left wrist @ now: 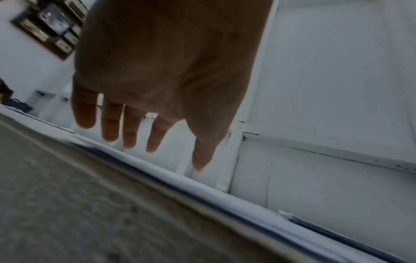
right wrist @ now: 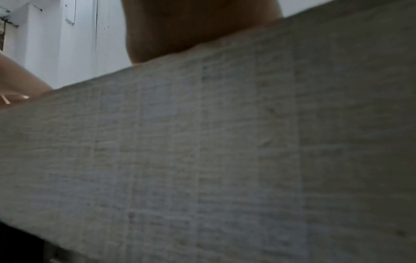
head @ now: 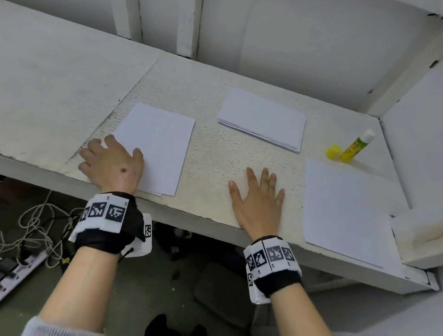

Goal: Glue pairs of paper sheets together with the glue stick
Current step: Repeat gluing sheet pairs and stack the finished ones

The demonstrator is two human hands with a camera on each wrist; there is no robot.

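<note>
Glue stick (head: 355, 147): stands up, leaning right, white tip on top, cap (head: 333, 151) off beside it.
Left hand (head: 112, 164): fingers flat on left paper (head: 158, 142).
Right hand (head: 258, 198): fingers spread flat on table (head: 217, 150).

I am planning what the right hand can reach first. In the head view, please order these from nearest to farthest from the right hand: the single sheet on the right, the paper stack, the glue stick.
1. The single sheet, just right of the right hand.
2. The paper stack, behind the hand, mid-table.
3. The glue stick, far right, standing uncapped beside its yellow cap.
</note>
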